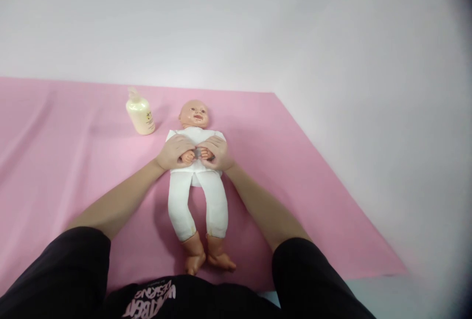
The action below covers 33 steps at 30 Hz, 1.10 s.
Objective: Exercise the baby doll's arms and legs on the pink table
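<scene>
Nearest the camera, black sleeves (59,270) are seen, and just beyond them the bare feet of a doll (197,186) — it is laid on its back along a pink sheet (302,186), legs toward the viewer, head away. Farther up the doll, its chest is covered by both hands. The left hand (174,152) is closed over the doll's small hand on that side, and the right hand (218,153) is wrapped round the other; the two are brought together at the middle of the torso. Beyond the doll's shoulder, on the left, a cream bottle (140,116) is stood upright — near the head, not touching it.
</scene>
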Motion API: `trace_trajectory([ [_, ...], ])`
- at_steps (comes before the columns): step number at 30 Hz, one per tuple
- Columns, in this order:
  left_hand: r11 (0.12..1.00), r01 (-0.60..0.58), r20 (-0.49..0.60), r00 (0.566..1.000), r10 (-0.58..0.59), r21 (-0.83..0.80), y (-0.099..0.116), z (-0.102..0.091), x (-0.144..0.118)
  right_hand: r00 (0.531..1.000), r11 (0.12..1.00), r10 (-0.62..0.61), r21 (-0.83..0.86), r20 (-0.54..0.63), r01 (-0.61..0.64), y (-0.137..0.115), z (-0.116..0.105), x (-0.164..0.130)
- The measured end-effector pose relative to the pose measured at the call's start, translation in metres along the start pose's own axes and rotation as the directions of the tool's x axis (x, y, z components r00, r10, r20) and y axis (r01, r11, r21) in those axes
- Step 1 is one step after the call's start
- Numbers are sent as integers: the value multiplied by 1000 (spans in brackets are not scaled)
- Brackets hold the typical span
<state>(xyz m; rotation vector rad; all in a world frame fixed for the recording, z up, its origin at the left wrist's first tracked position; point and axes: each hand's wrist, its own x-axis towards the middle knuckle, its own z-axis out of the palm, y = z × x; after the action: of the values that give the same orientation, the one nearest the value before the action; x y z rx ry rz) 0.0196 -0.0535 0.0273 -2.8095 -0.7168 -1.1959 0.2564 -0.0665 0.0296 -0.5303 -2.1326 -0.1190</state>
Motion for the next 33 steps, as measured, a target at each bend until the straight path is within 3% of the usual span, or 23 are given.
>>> trace_trajectory([
  [6, 1000, 28, 28, 999, -28, 1, -1, 0, -2, 994, 997, 59, -50, 87, -55, 1, -1, -1],
  [10, 980, 196, -67, 979, -194, 35, -7, 5, -8, 986, 986, 166, -2, -31, -166, 16, 5, -13],
  [12, 949, 313, -152, 941, -302, 50, -14, 10, -10, 955, 959, 284, 23, -88, -283, 27, 11, -20],
  [14, 910, 412, -214, 893, -396, 35, -23, 14, -13, 895, 907, 419, 25, -154, -421, 38, 16, -26],
  [18, 846, 532, -253, 814, -523, -36, -44, 21, -19, 791, 810, 582, 51, -189, -584, 55, 20, -30],
  [24, 783, 617, -266, 745, -612, -77, -66, 27, -26, 733, 740, 672, 66, -105, -669, 64, 15, -32],
  [28, 768, 637, -272, 729, -628, -67, -66, 25, -26, 709, 713, 701, 106, -78, -693, 68, 15, -37],
  [31, 765, 635, -265, 723, -638, -109, -62, 21, -23, 661, 663, 747, 147, -71, -734, 70, 17, -41],
  [33, 743, 653, -279, 693, -665, -148, -59, 18, -21, 624, 631, 775, 188, -105, -753, 70, 18, -42],
])
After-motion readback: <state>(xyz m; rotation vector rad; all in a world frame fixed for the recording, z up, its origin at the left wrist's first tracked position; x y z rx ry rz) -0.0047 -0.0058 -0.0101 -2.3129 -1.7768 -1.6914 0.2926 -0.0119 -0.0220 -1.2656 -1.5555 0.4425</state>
